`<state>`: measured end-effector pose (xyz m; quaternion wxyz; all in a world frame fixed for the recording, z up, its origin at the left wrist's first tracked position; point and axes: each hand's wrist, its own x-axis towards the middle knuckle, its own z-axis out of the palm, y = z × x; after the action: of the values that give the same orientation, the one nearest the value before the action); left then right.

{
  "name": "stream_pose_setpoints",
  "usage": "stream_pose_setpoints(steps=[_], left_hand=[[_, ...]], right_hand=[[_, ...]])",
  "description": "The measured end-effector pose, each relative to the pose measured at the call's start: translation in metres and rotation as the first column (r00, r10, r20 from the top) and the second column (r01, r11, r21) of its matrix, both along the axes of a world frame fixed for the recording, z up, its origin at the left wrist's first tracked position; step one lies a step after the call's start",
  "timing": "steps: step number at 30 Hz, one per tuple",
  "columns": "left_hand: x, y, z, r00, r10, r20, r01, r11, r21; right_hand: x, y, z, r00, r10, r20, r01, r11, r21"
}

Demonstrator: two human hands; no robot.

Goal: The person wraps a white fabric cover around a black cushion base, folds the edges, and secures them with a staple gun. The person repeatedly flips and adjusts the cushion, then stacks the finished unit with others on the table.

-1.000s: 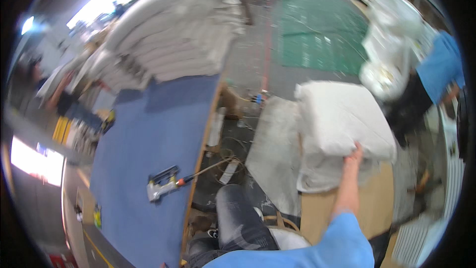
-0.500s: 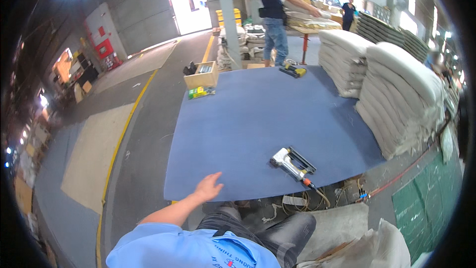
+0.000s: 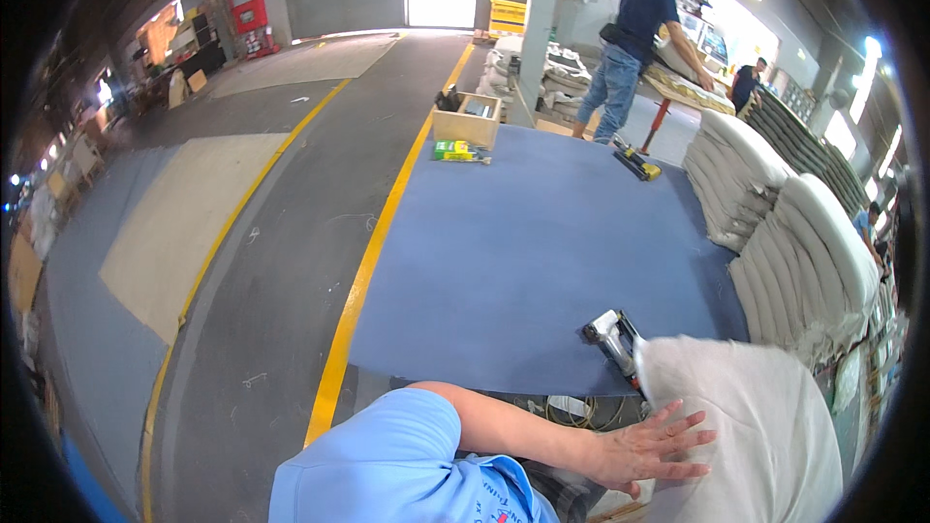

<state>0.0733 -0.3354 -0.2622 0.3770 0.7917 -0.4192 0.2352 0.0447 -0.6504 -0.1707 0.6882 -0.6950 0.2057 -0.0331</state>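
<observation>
My left hand point(image 3: 651, 447) reaches across my body to the right, fingers spread flat against a pale, fabric-covered cushion point(image 3: 765, 416). The cushion stands tilted at the table's near right edge. My right hand is not in view. Just behind the cushion's upper left edge, a silver pneumatic staple gun point(image 3: 608, 331) lies on the blue-topped table point(image 3: 523, 261); the cushion partly covers it.
Pale cushions point(image 3: 794, 271) are stacked along the table's right side. A yellow and black staple gun point(image 3: 636, 165), a wooden box point(image 3: 467, 126) and a green-yellow packet point(image 3: 458, 150) lie at the far edge. A co-worker point(image 3: 635, 48) stands beyond, handling padding.
My left hand has moved from over the table's near edge to the right, onto the cushion. The cushion has come up into view beside the staple gun. My view has turned.
</observation>
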Motion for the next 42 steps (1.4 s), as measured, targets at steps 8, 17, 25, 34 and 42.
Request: stream_pose_setpoints(steps=[8, 17, 25, 34, 42], left_hand=[[-0.103, 0.095, -0.022, 0.794, 0.598, 0.113, -0.582, 0.8, -0.144], [-0.166, 0.177, -0.032, 0.614, 0.788, -0.046, -0.781, 0.599, -0.176], [-0.141, 0.251, -0.001, 0.5, 0.848, -0.177, -0.85, 0.441, -0.289], [-0.139, 0.291, 0.011, 0.499, 0.81, -0.308, -0.861, 0.422, -0.286], [-0.135, 0.3, 0.009, 0.566, 0.764, -0.31, -0.823, 0.496, -0.279]], right_hand=[[0.019, 0.102, 0.025, 0.927, 0.37, 0.063, -0.374, 0.926, 0.059], [0.097, 0.222, -0.018, 0.714, 0.696, 0.079, -0.658, 0.628, 0.415], [0.18, 0.252, -0.1, 0.554, 0.658, 0.509, -0.396, 0.747, -0.534], [0.196, 0.293, -0.245, 0.608, 0.794, -0.005, -0.191, 0.14, -0.972], [0.222, 0.301, -0.243, 0.634, 0.762, -0.131, -0.284, 0.072, -0.956]])
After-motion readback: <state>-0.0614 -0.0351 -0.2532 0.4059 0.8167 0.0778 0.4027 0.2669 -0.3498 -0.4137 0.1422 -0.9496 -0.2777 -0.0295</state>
